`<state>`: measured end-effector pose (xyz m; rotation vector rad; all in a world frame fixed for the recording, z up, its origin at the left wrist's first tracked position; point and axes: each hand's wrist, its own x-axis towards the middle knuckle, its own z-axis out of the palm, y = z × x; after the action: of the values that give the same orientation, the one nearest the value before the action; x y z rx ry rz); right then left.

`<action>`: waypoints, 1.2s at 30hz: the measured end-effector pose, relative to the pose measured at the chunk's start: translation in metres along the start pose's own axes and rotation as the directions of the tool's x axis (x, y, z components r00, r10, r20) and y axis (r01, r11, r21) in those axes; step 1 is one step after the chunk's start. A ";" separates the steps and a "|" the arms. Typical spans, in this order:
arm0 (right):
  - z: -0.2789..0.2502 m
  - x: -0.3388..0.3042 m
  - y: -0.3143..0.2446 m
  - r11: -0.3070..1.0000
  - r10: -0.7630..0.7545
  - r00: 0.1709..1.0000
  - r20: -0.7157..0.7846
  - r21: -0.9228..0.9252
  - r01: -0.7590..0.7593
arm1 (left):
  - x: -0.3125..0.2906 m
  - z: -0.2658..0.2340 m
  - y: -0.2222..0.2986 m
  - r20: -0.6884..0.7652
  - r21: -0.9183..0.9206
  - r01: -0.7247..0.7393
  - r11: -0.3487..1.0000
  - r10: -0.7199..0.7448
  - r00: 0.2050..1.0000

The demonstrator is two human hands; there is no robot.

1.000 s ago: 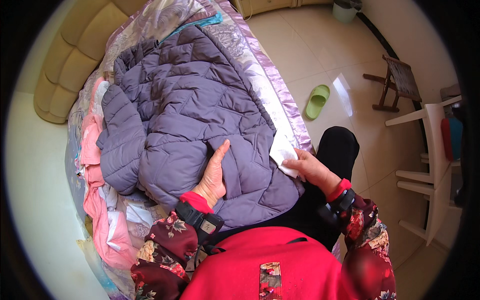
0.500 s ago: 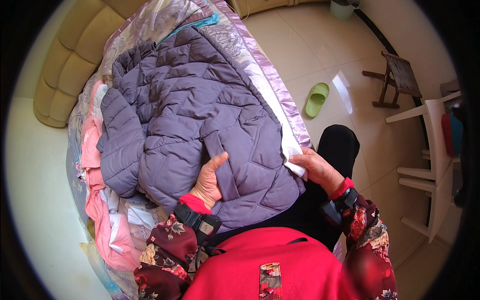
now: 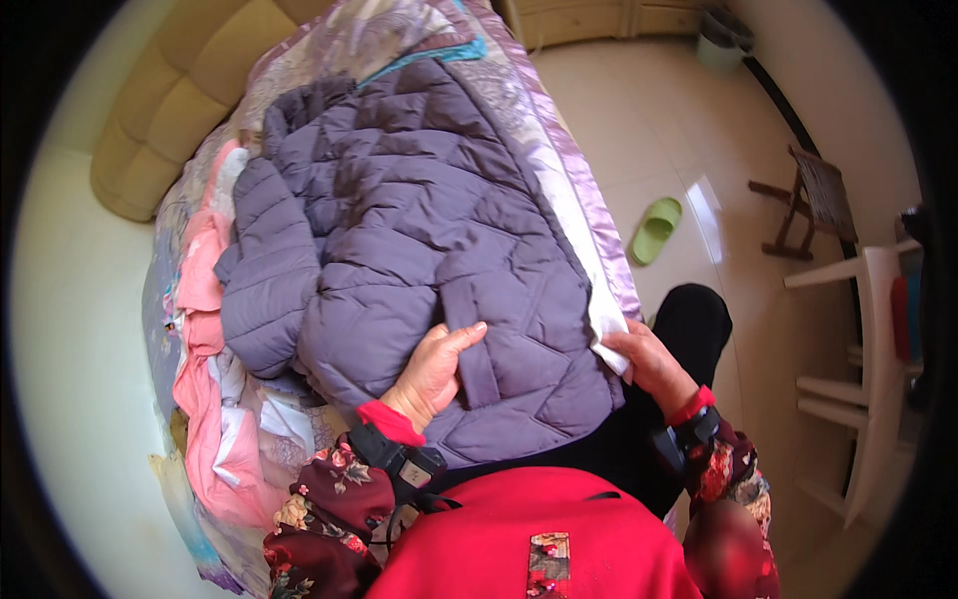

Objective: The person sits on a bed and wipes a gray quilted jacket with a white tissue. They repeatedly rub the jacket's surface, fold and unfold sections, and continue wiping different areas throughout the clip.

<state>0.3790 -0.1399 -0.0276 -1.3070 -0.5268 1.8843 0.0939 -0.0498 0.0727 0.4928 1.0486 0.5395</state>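
A grey-purple quilted padded jacket [image 3: 399,220] lies spread on the bed, its near end by my lap and a padded sleeve [image 3: 264,270] on its left. At the pocket strip near its lower middle is my left hand [image 3: 434,369]. The thumb lies over the strip, and the other fingers are mostly hidden at the pocket opening. My right hand [image 3: 654,364] pinches a crumpled piece of white cloth [image 3: 607,327] at the jacket's right edge. Whether this white piece belongs to the jacket or lies under it, I cannot tell.
Pink clothing [image 3: 205,399] lies along the bed's left side, near a padded headboard [image 3: 165,130]. Right of the bed, a green slipper [image 3: 656,232] rests on the tiled floor [image 3: 609,110]. Beyond it stand a small folding stool [image 3: 813,205], a white chair [image 3: 868,369] and a bin [image 3: 720,45].
My left thumb has come down over the pocket strip, and the hand has shifted right toward it. My right hand keeps its pinch on the white cloth. The whole view has shifted slightly.
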 end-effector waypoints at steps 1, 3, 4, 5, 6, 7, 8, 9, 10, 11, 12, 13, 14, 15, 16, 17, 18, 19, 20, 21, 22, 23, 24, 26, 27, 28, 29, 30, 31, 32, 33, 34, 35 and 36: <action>0.004 0.000 -0.001 1.000 -0.010 0.999 -0.041 -0.016 0.010 | -0.005 -0.002 0.001 0.032 0.013 -0.032 0.999 0.032 0.999; 0.009 -0.002 -0.004 0.998 -0.012 0.997 -0.075 -0.054 0.008 | -0.014 -0.011 0.002 0.090 0.039 -0.073 0.997 0.069 0.993; 0.010 -0.006 -0.007 0.997 -0.007 0.997 -0.076 -0.078 0.001 | -0.018 -0.017 0.003 0.123 0.071 -0.075 0.995 0.066 0.990; 0.013 -0.007 -0.011 0.998 -0.017 0.995 -0.096 -0.059 0.011 | -0.023 -0.020 0.005 0.128 0.107 -0.090 0.990 0.076 0.989; 0.009 -0.004 -0.008 0.999 -0.037 0.991 -0.130 -0.035 0.032 | -0.028 -0.022 0.007 0.135 0.143 -0.103 0.984 0.084 0.987; 0.008 -0.003 -0.006 0.998 -0.062 0.977 -0.204 -0.014 0.061 | -0.036 -0.023 0.010 0.142 0.193 -0.153 0.969 0.126 0.982; 0.007 -0.003 -0.007 0.996 -0.087 0.955 -0.282 0.005 0.093 | -0.042 -0.023 0.014 0.132 0.240 -0.191 0.952 0.164 0.978; 0.003 -0.003 -0.012 0.992 -0.124 0.951 -0.283 -0.020 0.123 | -0.048 -0.022 0.017 0.120 0.287 -0.228 0.931 0.201 0.972; 0.003 -0.003 -0.020 0.988 -0.157 0.949 -0.275 -0.041 0.152 | -0.054 -0.023 0.019 0.099 0.336 -0.259 0.905 0.240 0.966; 0.005 -0.003 -0.030 0.982 -0.181 0.954 -0.238 -0.088 0.165 | -0.060 -0.024 0.022 0.111 0.352 -0.302 0.886 0.281 0.953; 0.013 -0.004 -0.041 0.982 -0.184 0.967 -0.175 -0.081 0.172 | -0.064 -0.025 0.024 0.124 0.357 -0.316 0.879 0.291 0.949; 0.026 -0.007 -0.054 0.973 -0.217 0.966 -0.137 -0.107 0.204 | -0.067 -0.026 0.024 0.140 0.366 -0.302 0.880 0.268 0.953; 0.043 -0.008 -0.066 0.963 -0.249 0.964 -0.097 -0.130 0.235 | -0.069 -0.028 0.024 0.154 0.377 -0.287 0.881 0.245 0.957; 0.058 -0.011 -0.077 0.954 -0.264 0.964 -0.037 -0.155 0.255 | -0.069 -0.030 0.020 0.173 0.355 -0.300 0.886 0.253 0.952; 0.074 -0.012 -0.086 0.946 -0.273 0.962 0.032 -0.171 0.274 | -0.071 -0.032 0.018 0.176 0.360 -0.304 0.882 0.256 0.951; 0.090 -0.014 -0.095 0.933 -0.274 0.959 0.073 -0.222 0.284 | -0.075 -0.033 0.016 0.171 0.375 -0.316 0.872 0.270 0.947; 0.102 -0.014 -0.101 0.922 -0.248 0.959 0.133 -0.273 0.277 | -0.081 -0.036 0.014 0.159 0.390 -0.325 0.862 0.284 0.945; 0.113 -0.010 -0.101 0.898 -0.272 0.945 0.183 -0.304 0.318 | -0.086 -0.042 0.010 0.144 0.393 -0.321 0.862 0.287 0.947; 0.121 -0.007 -0.101 0.872 -0.294 0.927 0.232 -0.332 0.360 | -0.092 -0.047 0.006 0.119 0.373 -0.323 0.869 0.301 0.946; 0.128 -0.003 -0.103 0.841 -0.280 0.916 0.288 -0.386 0.379 | -0.097 -0.052 0.002 0.095 0.352 -0.325 0.878 0.312 0.945; 0.133 0.004 -0.100 0.814 -0.273 0.908 0.317 -0.426 0.394 | -0.101 -0.058 -0.002 0.075 0.330 -0.329 0.885 0.322 0.944; 0.142 0.005 -0.100 0.788 -0.280 0.896 0.344 -0.451 0.419 | -0.104 -0.067 -0.004 0.069 0.304 -0.258 0.917 0.249 0.966; 0.158 0.005 -0.099 0.762 -0.281 0.882 0.377 -0.472 0.444 | -0.110 -0.068 -0.005 0.093 0.226 -0.299 0.927 0.285 0.954; 0.190 0.001 -0.099 0.819 -0.188 0.833 0.521 -0.384 0.425 | -0.124 -0.063 -0.005 0.128 0.075 -0.375 0.924 0.364 0.923; 0.205 -0.003 -0.096 0.806 -0.159 0.795 0.585 -0.388 0.447 | -0.123 -0.064 -0.009 0.206 0.005 -0.404 0.915 0.395 0.895; 0.216 -0.005 -0.093 0.793 -0.133 0.755 0.642 -0.388 0.470 | -0.124 -0.061 -0.013 0.166 0.010 -0.454 0.891 0.446 0.880; 0.226 -0.006 -0.093 0.748 -0.099 0.742 0.663 -0.442 0.494 | -0.124 -0.063 -0.015 0.182 0.016 -0.446 0.895 0.436 0.881; 0.235 -0.009 -0.094 0.705 -0.061 0.729 0.681 -0.488 0.515 | -0.126 -0.064 -0.016 0.193 0.023 -0.434 0.901 0.422 0.886; 0.242 -0.012 -0.096 0.700 -0.019 0.745 0.667 -0.523 0.486 | -0.123 -0.068 -0.020 0.118 0.003 -0.425 0.905 0.422 0.899; 0.244 -0.010 -0.094 0.719 -0.045 0.757 0.652 -0.505 0.478 | -0.118 -0.075 -0.026 0.043 -0.019 -0.416 0.909 0.417 0.908; 0.244 -0.006 -0.090 0.737 -0.071 0.769 0.635 -0.486 0.470 | -0.116 -0.079 -0.029 -0.032 -0.042 -0.408 0.912 0.407 0.913; 0.246 -0.004 -0.088 0.755 -0.096 0.781 0.617 -0.466 0.461 | -0.117 -0.082 -0.031 -0.114 0.038 -0.424 0.905 0.425 0.898; 0.247 -0.003 -0.086 0.874 -0.067 0.826 0.559 -0.366 0.319 | -0.118 -0.086 -0.030 -0.156 0.005 -0.469 0.883 0.464 0.872; 0.247 -0.002 -0.085 0.812 -0.092 0.840 0.534 -0.448 0.374 | -0.125 -0.087 -0.027 -0.214 -0.022 -0.500 0.866 0.485 0.848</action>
<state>0.1830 -0.0671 0.1286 -0.9935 -1.5187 1.9089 -0.0292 -0.1385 0.1030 0.6546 1.0888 1.1056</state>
